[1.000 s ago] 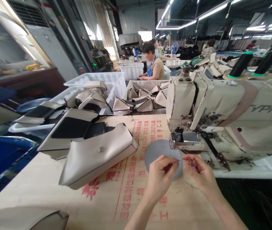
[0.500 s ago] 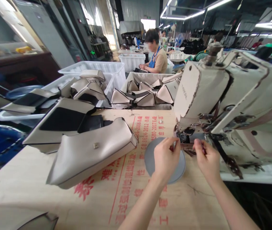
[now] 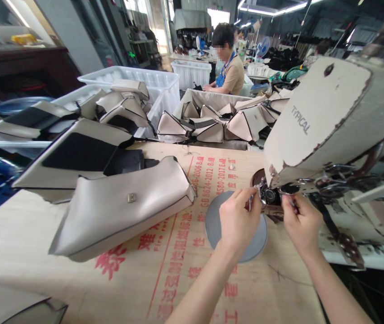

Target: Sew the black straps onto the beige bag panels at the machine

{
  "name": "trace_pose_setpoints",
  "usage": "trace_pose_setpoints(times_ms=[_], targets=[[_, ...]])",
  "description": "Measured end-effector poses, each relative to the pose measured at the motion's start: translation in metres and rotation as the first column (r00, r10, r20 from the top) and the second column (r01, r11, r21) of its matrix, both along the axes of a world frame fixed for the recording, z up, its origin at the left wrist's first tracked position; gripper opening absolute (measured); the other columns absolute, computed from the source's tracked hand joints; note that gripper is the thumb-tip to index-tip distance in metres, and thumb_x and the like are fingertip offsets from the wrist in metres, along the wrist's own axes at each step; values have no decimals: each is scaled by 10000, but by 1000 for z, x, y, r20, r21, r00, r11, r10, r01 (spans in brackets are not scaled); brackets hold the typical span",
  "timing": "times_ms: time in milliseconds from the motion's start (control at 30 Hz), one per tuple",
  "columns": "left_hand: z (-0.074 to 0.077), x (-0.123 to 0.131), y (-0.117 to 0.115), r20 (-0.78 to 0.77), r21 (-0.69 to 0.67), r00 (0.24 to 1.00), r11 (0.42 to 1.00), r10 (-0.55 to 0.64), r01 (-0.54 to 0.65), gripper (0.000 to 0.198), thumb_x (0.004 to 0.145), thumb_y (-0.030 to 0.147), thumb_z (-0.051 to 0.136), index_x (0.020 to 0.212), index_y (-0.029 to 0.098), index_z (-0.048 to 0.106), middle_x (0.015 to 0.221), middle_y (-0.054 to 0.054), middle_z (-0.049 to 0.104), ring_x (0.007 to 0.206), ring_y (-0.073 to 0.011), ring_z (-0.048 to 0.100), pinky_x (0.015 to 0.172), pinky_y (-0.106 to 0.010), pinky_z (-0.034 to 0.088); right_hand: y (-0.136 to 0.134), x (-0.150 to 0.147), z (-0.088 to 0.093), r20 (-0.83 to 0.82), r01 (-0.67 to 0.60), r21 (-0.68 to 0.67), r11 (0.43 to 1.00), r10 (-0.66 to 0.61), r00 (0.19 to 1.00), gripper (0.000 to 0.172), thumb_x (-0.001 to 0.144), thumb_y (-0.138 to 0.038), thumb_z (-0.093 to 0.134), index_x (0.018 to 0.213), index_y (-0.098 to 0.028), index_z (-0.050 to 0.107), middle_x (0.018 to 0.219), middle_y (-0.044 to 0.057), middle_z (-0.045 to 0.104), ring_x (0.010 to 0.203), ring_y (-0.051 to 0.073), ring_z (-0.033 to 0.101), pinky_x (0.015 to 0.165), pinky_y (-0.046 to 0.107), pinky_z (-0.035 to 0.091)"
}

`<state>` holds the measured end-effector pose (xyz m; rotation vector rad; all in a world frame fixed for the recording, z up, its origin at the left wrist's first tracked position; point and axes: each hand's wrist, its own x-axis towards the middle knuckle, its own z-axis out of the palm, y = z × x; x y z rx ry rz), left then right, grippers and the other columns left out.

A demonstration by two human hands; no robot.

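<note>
A worn cream sewing machine (image 3: 316, 103) lettered TYPICAL stands at the right. Both hands are up against its low metal works, either side of a round dark bobbin housing (image 3: 270, 196). My left hand (image 3: 239, 220) is closed in a pinch at the left of the housing, a sliver of metal by its fingertips. My right hand (image 3: 302, 222) is closed too, thumb up, around something small and dark that I cannot make out. Under my left hand lies a grey round coil (image 3: 217, 220), apparently wound tape.
A pale bag (image 3: 127, 207) with black piping lies on the printed wooden board (image 3: 185, 279), another bag (image 3: 77, 153) behind it. White plastic crates (image 3: 164, 81) hold several more bags. A person (image 3: 232, 63) in a blue apron works beyond.
The view has shifted closer to the machine, which looks larger now. My right hand has risen slightly towards the bobbin housing. My left hand keeps its pinch beside it.
</note>
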<state>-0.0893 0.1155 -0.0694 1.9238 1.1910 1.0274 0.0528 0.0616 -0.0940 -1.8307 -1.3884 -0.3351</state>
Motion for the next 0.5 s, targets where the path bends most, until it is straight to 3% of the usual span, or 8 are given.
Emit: trace_pose_setpoints(times_ms=[500], targets=[[-4,4,1,9,18,1000,1000,0,0,197,837,250,479,929,199,646,773,-5,633,597,-83,514,582,-189,363,2,1,-2,23,-32,39,999,31,999,262,828,-278,498,597,-157,466,528,-18,448,509,93,408,531,201,290]])
